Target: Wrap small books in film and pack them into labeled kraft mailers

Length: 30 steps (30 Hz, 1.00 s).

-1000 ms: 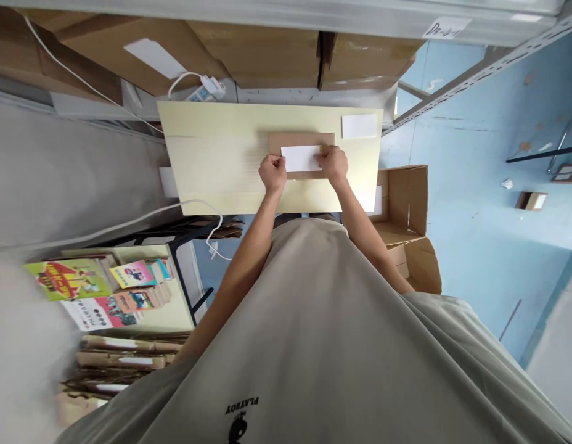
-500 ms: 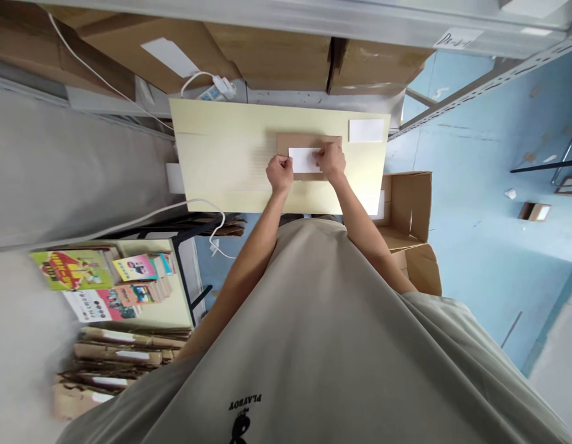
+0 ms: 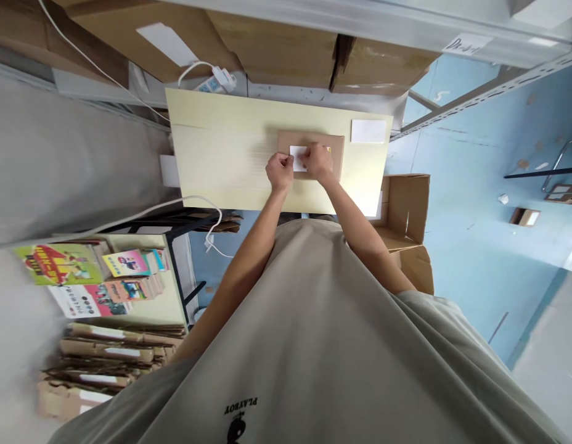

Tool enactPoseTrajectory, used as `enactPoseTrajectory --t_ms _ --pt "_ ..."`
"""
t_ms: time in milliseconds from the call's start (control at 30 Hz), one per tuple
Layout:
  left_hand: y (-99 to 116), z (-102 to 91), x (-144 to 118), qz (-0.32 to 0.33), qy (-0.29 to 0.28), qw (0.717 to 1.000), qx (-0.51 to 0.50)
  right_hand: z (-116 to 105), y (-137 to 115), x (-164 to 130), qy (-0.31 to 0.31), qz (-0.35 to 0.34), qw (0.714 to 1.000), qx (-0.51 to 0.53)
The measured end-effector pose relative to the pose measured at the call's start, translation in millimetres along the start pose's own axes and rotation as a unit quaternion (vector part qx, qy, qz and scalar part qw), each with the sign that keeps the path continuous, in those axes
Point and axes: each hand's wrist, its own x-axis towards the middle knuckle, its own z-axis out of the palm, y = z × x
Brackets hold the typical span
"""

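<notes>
A flat brown cardboard piece lies on the pale yellow tabletop, with a white paper slip on it. My left hand is closed in a pinch at the slip's left edge. Over the slip's right part is my right hand, its fingers curled together on the paper and hiding that end. A small yellow mark shows just beyond my right knuckles. I cannot make out whether the slip is loose or stuck to the cardboard.
A white paper stack lies at the table's far right corner. Behind stand large cardboard boxes and a power strip. An open carton is at the right; books and flattened cartons are at left.
My right hand has slid left along the slip towards my left hand, covering more of it. The yellow mark has come into sight. My left hand stays at the slip's left edge.
</notes>
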Motion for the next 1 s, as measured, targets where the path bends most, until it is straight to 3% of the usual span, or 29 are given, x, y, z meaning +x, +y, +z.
enactPoseTrajectory --t_ms 167,333,567,733,1000 --pt "-3.1 -0.7 2.7 -0.002 -0.004 1.0 0.012 -2.5 -2.1 -29.5 -0.056 0.015 0.997 -0.041" --pt "-3.0 -4.7 1.5 0.022 -0.017 0.998 0.05 2.2 -17.4 -9.9 -0.012 0.022 1.0 -0.008" --pt "0.4 -8.7 -7.1 0.029 -0.041 0.996 0.069 3.2 -38.8 8.0 -0.011 0.03 0.999 0.004" --pt "-5.0 -11.0 -4.1 0.005 -0.064 0.997 0.053 4.4 -32.4 4.2 -0.014 0.033 0.999 0.013" --pt "-21.7 -16.1 25.0 -0.042 -0.147 0.988 0.024 22.0 -13.6 -23.1 -0.025 0.005 0.999 -0.042"
